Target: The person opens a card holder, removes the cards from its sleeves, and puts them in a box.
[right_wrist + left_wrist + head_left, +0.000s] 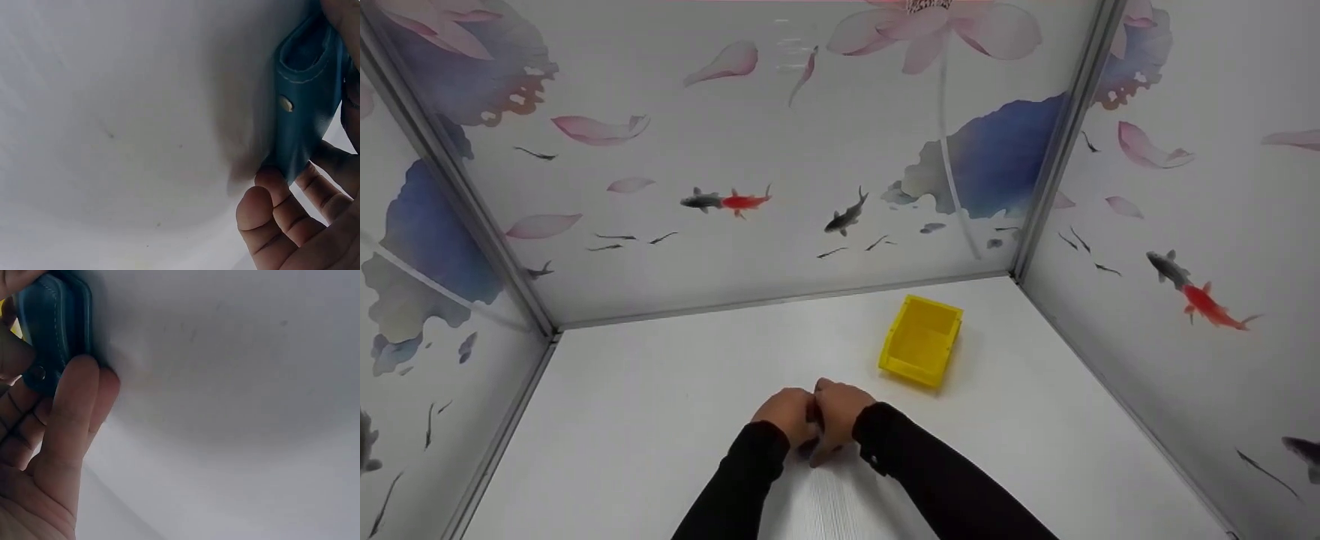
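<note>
A small teal leather wallet [42,326] with pale stitching and a metal snap is between my two hands. My left hand [786,414] pinches one end of it, with the thumb along its edge near the snap in the left wrist view. At the other end, my right hand [844,414] grips it by a lower corner between thumb and finger. The right wrist view shows the wallet [306,126] on edge, its layers folded around a rounded opening. From the head view, the hands cover nearly all of it, close over the white table.
A yellow plastic bin [921,341] stands on the white table [660,420], beyond and to the right of my hands. White panels [780,150] printed with fish and lotus flowers enclose the table at the back and both sides, joined by metal posts [1069,135].
</note>
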Available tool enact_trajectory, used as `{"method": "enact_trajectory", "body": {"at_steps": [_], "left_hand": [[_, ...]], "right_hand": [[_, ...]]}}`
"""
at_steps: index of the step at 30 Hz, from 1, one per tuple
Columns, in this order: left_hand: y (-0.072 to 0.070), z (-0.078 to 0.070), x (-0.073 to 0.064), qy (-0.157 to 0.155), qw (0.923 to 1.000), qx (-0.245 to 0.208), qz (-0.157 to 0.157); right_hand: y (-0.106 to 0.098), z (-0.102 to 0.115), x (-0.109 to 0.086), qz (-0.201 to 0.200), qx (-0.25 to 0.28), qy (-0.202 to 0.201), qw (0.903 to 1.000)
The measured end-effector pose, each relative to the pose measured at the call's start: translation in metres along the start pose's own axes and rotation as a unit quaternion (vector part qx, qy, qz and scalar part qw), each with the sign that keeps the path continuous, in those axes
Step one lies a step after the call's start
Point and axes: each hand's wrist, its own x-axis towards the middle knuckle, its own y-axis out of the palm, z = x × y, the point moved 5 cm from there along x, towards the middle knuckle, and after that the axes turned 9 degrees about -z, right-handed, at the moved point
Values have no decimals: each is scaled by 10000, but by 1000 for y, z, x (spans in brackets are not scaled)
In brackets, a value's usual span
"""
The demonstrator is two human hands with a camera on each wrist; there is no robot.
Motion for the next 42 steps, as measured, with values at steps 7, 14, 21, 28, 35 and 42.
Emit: {"method": "enact_trajectory", "body": {"at_steps": [7,14,21,28,35,42], "left_hand": [[0,14,-9,-140,9998,-108,-69],[-4,29,-9,-465,9982,245,-303],[0,46,-8,-353,9981,310,-391],[-2,51,-7,-637,9960,274,-566],[-7,39,-10,-646,9963,303,-477],[-13,26,-21,-966,9944,367,-236]], "right_hand": [[2,5,0,38,-558,-454,9974],[4,7,-2,6,-970,-313,9948],[4,26,-1,-53,-1118,-869,9899],[5,28,5,188,-790,-711,9942],[-20,5,-5,305,-124,-364,9988],[-38,-34,-22,191,853,407,9953]]}}
